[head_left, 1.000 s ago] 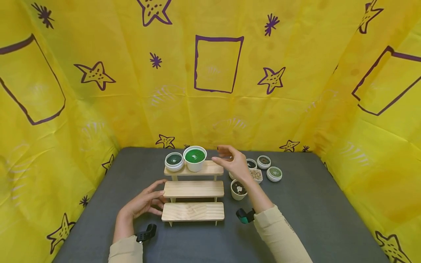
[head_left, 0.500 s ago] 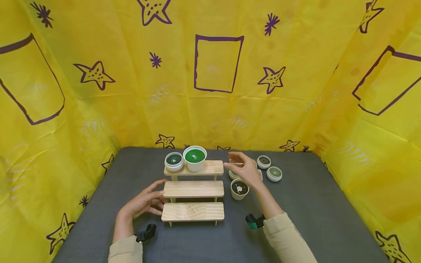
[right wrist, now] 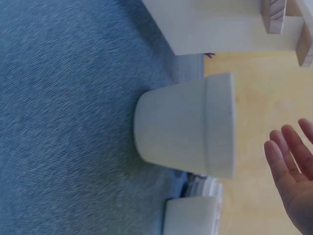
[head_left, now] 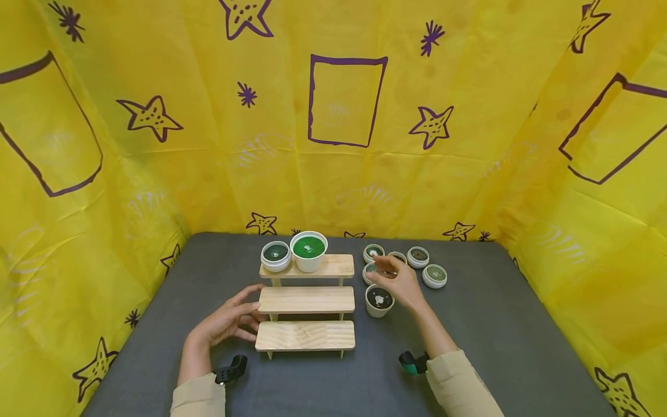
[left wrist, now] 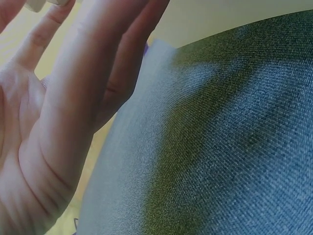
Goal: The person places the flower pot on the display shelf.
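A three-tier wooden stand (head_left: 307,300) sits mid-table. My left hand (head_left: 231,318) rests against its left end by the middle shelf, fingers loosely extended; the left wrist view shows the palm (left wrist: 29,137) with long, barely bent fingers. On the top shelf stand a white pot with a bright green top (head_left: 308,249) and a lower white jar with a dark green top (head_left: 275,255). My right hand (head_left: 398,284) hovers over the small containers right of the stand, holding nothing. Below it stands a tapered pot with a dark top (head_left: 379,299), seen side-on in the right wrist view (right wrist: 183,125).
Round white jars with dark or greenish tops cluster at right, including a green one (head_left: 435,275), a brown one (head_left: 418,256) and one behind (head_left: 373,252). Yellow printed cloth (head_left: 346,191) walls in the grey table (head_left: 500,347) on three sides.
My right hand has drawn back from beside the top shelf, moving right and toward me over the small jars. My left hand and the pots on the stand have stayed put.
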{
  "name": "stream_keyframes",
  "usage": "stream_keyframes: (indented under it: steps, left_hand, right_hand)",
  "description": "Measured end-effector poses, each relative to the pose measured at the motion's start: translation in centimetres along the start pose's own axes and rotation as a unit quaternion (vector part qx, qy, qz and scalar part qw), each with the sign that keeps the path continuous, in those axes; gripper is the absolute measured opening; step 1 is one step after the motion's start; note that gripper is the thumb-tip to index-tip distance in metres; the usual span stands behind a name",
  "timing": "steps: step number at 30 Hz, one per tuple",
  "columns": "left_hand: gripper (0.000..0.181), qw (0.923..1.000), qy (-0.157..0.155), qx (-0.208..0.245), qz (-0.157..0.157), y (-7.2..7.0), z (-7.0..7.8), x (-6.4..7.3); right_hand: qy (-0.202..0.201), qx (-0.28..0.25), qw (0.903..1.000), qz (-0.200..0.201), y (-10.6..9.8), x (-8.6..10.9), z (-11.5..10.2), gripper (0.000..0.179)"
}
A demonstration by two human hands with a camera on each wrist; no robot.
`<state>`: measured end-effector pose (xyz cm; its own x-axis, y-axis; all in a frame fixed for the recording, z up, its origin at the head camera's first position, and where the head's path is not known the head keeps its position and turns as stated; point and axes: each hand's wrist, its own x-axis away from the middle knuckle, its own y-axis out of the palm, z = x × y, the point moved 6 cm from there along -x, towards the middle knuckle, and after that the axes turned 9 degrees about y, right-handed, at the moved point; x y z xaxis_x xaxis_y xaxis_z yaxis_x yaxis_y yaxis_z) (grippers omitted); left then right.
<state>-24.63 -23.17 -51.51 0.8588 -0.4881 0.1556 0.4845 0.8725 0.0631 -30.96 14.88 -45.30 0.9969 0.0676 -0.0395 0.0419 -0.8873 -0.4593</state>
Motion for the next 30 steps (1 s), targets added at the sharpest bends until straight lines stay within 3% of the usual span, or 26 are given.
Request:
stream_keyframes:
  steps: [15,30]
  left_hand:
    - [0.068,1.0,-0.004,0.001,0.002,-0.1,-0.1,0.0]
    - [0.067,1.0,-0.003,0.005,-0.001,0.0,0.0,0.0]
  right_hand:
    - [0.004,0.013,0.9994,-0.031,-0.1,0.5,2.6,0.06]
    - [0.03,0.043,0.998,-0.035,-0.1,1.1,4.7,0.063]
